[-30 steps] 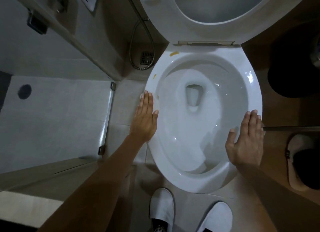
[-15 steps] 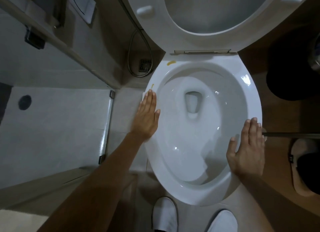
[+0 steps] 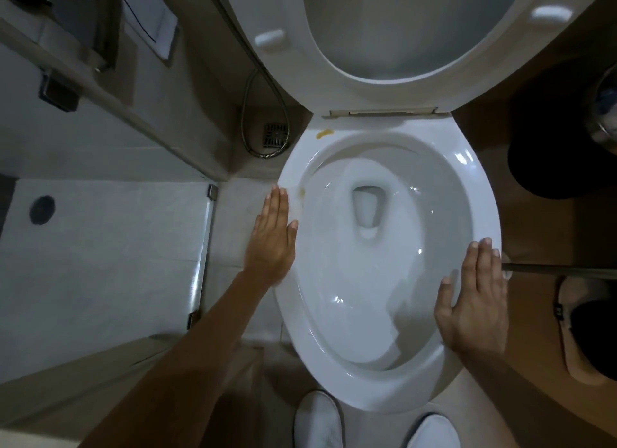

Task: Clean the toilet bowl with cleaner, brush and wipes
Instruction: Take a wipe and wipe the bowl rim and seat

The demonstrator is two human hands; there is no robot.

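**Wiping the rim, stain by stain**

Here the left hand (image 3: 272, 238) lies flat on the left edge of the bowl (image 3: 474, 193), fingers (image 3: 277, 202) straight and together, pressing what looks like a pale wipe (image 3: 295, 202) onto the rim. I cannot make out the wipe's full outline; it blurs into the porcelain. Just beside the fingertips sits a small yellow spot (image 3: 302, 191), and a larger yellow smear (image 3: 324, 133) marks the rim near the hinge. The right hand (image 3: 474, 300) rests flat on the opposite rim, fingers straight and slightly apart, holding nothing. The seat (image 3: 384, 90) stands raised behind the bowl.

To do this well, I would keep the palm pressure even and slide the wipe forward over the near spot, then on round the curve to the smear by the hinge. The right hand steadies the body, so it should stay planted. The rim is slick and curved; a flat hand could slip inward, so the push should run along the rim.
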